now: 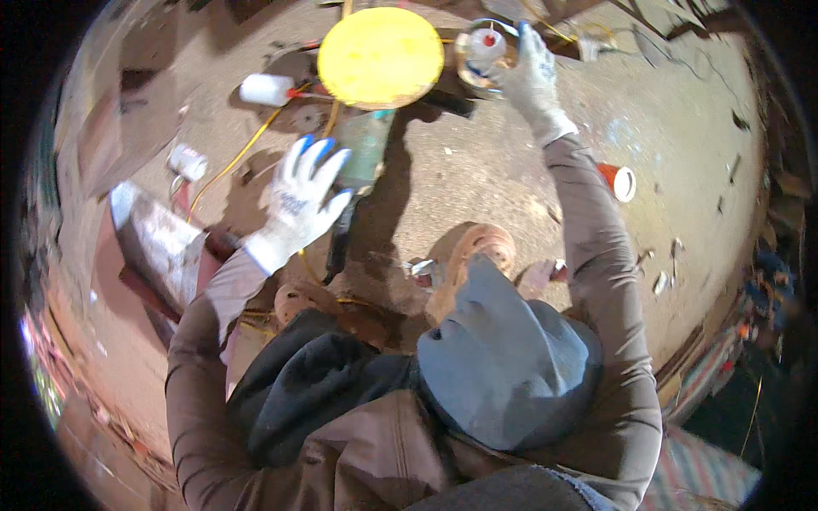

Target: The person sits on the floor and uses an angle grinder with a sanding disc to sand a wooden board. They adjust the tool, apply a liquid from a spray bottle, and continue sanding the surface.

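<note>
My left hand [298, 192], in a white glove with blue fingertips, is open, its fingers spread beside a green cylindrical tool body [362, 145] with a black handle [339, 243]. I cannot tell whether the fingertips touch it. A large bright yellow disc [381, 56] covers the tool's far end. At the far right, my gloved right hand [532, 81] reaches over the edge of a round container [470, 72], fingers apart. Inside that container is a whitish translucent vessel [487, 44] with a red part on top. The palm side of this hand is hidden.
Left of the disc lies a white bottle [267, 89] with a red tip, near a yellow cord [247, 146]. A smaller white container [187, 162] and a pale metal sheet piece [158, 243] are farther left. An orange-red cup [619, 182] lies beside my right forearm.
</note>
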Demonstrator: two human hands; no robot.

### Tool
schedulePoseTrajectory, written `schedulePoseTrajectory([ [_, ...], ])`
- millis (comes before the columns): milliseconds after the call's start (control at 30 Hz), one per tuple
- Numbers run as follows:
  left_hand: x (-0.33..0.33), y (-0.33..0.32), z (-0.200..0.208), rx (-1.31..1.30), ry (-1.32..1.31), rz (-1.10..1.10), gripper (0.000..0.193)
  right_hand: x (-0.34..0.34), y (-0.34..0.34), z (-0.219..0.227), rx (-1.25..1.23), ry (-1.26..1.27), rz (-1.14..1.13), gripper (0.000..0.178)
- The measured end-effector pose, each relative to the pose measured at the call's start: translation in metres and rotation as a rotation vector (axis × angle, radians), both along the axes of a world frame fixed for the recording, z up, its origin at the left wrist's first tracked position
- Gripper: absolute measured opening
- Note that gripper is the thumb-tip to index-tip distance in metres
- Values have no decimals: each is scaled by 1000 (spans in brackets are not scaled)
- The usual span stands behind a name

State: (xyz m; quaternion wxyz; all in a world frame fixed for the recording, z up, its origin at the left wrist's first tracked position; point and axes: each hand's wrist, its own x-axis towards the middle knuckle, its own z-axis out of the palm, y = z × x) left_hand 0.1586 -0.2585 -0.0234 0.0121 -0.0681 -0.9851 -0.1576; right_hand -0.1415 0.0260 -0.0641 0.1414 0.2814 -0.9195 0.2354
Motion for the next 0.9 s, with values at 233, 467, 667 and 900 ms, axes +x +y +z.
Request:
schedulePoseTrajectory([
  [233,24,-5,15,112,-13,-45,60,50,168,23,603,11,-693,100],
  [467,4,41,18,271,-16,-312,57,78,288,5,183,-581,-737,90],
  [667,-29,108,20,507,-150,-212,83,131,120,86,186,-650,-169,89],
  [900,-56,134,-15,1196,-226,-183,88,180,25,134,163,-594,378,78],
])
